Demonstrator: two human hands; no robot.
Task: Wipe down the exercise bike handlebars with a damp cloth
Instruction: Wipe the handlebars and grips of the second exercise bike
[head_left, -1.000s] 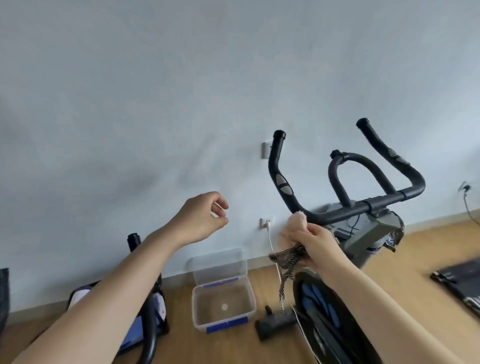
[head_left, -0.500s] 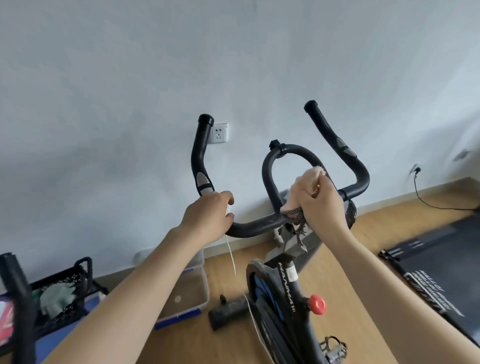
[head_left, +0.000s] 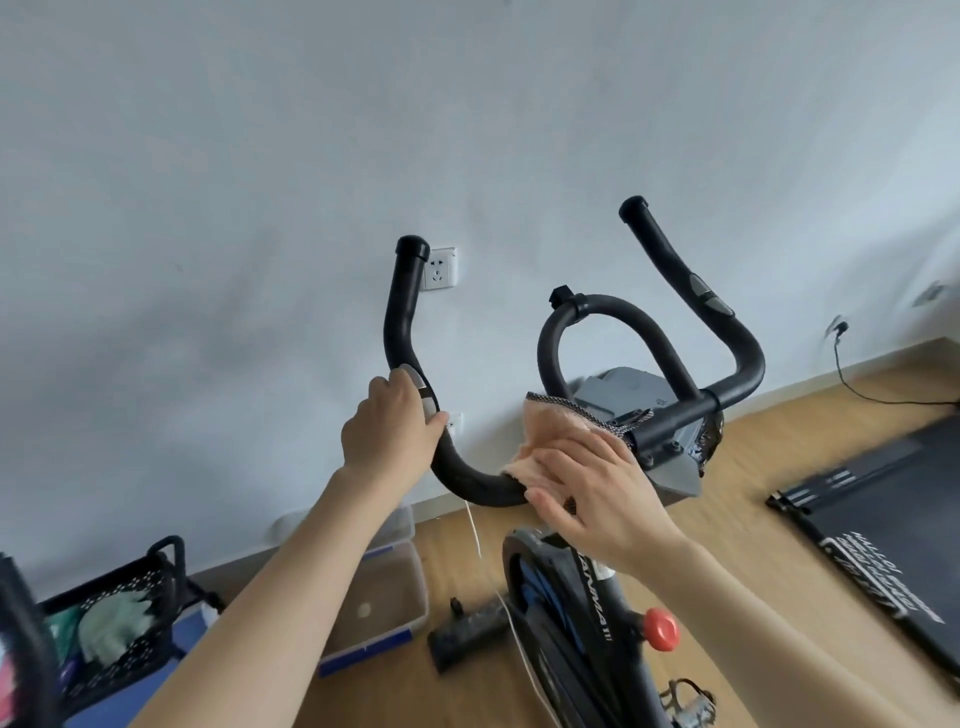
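Observation:
The exercise bike's black handlebars (head_left: 670, 301) rise in front of me, with two upturned horns and a centre loop. My left hand (head_left: 390, 430) is closed around the left horn's lower bend, beside a grey sensor pad. My right hand (head_left: 597, 491) lies with fingers spread on a peach cloth (head_left: 550, 431) with a dark mesh edge, pressing it on the crossbar left of the centre clamp. The cloth drapes over the bar and hides that stretch of it.
The bike's frame with a red knob (head_left: 661, 629) stands below my hands. A clear plastic bin (head_left: 384, 597) and a black basket (head_left: 119, 618) sit on the wooden floor at left. A dark mat (head_left: 883, 519) lies at right. A white cord (head_left: 483, 561) hangs from a wall socket.
My left hand went from free in the air to gripping the left horn. My right hand slid the cloth from the centre loop's base leftward along the crossbar and flattened on it. The view shifted.

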